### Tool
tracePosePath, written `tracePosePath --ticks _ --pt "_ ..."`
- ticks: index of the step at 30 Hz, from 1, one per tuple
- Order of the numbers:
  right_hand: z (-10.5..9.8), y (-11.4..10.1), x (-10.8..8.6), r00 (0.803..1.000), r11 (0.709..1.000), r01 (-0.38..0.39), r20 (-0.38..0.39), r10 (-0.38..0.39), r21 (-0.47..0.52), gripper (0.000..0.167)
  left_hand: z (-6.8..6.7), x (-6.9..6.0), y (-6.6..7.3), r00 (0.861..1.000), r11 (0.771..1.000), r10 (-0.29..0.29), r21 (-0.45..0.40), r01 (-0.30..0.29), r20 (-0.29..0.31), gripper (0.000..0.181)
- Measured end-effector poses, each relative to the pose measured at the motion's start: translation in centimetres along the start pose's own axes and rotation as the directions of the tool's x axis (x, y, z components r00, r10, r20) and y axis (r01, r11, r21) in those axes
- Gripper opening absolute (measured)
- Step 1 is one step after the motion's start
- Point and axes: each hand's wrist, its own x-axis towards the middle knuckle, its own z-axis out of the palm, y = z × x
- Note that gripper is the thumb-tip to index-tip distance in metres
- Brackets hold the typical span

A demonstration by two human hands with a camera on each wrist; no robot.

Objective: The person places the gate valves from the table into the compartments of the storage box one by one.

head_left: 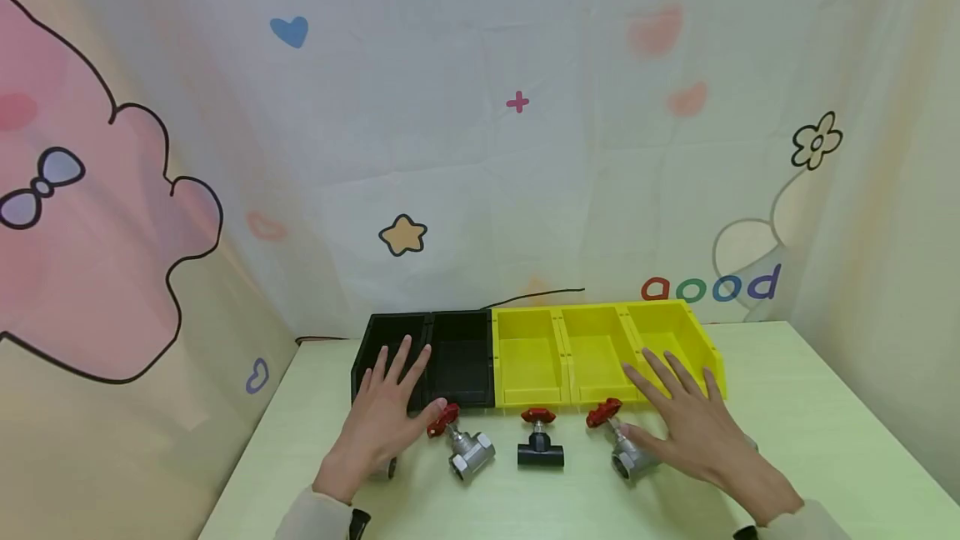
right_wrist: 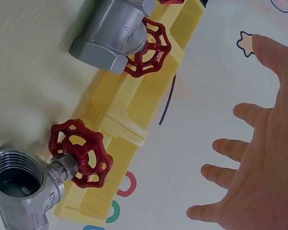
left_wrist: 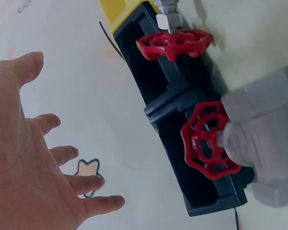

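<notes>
Inner-left valve (head_left: pixel 472 455) is sitting on the near side of the bin row (head_left: pixel 532 397), silver body, red handwheel angled toward the black half. It's one of five I've got on my feed, all strung out on the table (head_left: pixel 555 511) along that same side of the row. The black valve (head_left: pixel 540 455) is in front of the first yellow bin, and the inner-right valve (head_left: pixel 633 458), another silver one, is in front of the middle yellow bin. Far-left valve (left_wrist: pixel 264 139) is by the row's black end; on my head cam it's nearly all hidden. Far-right valve (right_wrist: pixel 29 208) is by the yellow end, and the right wrist cam gives me a nice look at its threaded opening.

Grip-wise, both are wide. I see the left hand (head_left: pixel 382 423) with fingers spread, in the air at the black end of the row, and the wrist cam shows it apart from the two valves beside it. The right hand (head_left: pixel 693 440) is splayed too, up near the row's yellow end, fingers apart from the valves in its own wrist view. Behind the row I've got a pale backdrop (head_left: pixel 465 132) with cartoon stars and hearts on it, lol.
</notes>
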Motion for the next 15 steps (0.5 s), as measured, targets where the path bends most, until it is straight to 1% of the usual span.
tracePosePath --ticks 5,10,15 --pt "-0.1 0.4 -0.3 1.0 1.0 -0.013 0.009 0.013 0.003 0.082 0.2 0.1 -1.2 1.0 1.0 -0.002 -0.009 0.002 -0.025 0.082" --pt "-0.2 0.7 -0.7 1.0 1.0 -0.024 0.009 0.024 -0.004 0.081 0.2 0.2 -2.2 1.0 0.999 -0.013 -0.033 0.013 -0.023 0.084" --pt "-0.2 1.0 -1.1 0.999 0.999 -0.041 0.022 0.041 0.004 0.082 0.2 0.4 -3.4 0.999 0.996 -0.05 -0.079 0.051 0.003 0.085"
